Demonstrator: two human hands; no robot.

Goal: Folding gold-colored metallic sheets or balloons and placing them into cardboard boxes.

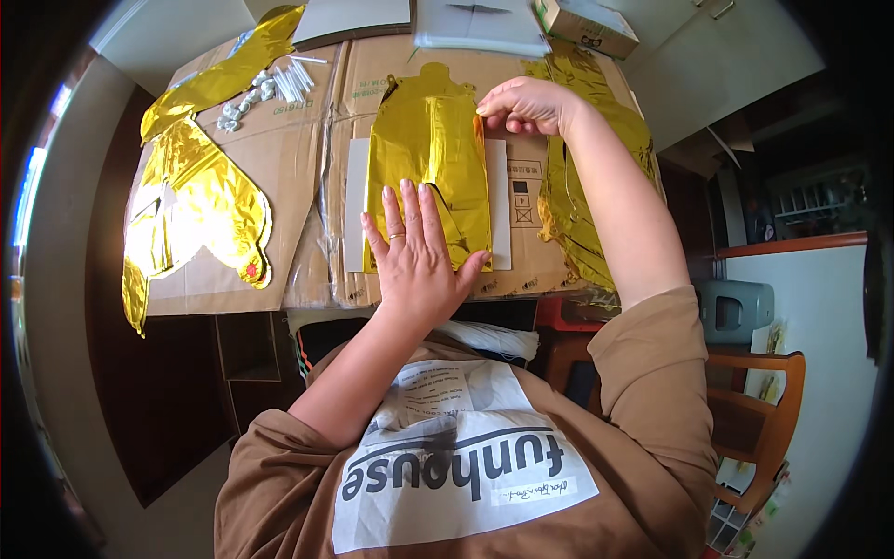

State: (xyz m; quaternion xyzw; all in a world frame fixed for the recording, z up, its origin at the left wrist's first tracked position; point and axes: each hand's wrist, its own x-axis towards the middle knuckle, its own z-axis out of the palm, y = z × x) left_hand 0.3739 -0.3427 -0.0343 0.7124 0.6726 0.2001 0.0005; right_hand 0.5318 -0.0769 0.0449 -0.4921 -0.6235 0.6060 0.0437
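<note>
While your left hand (415,256), fingers spread, presses at seven o'clock on the gold foil balloon (428,140) lying across a white board (500,205), your right hand (529,104) pinches its two-o'clock edge; flattening seems underway, next calling for gentle smoothing.

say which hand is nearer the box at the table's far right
Right. The right hand, at the right edge of the gold foil, is short of the box; the left hand, farther, is on the foil's near half.

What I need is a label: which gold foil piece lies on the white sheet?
The middle piece, under the left hand; left foil and right foil lie on cardboard.
</note>
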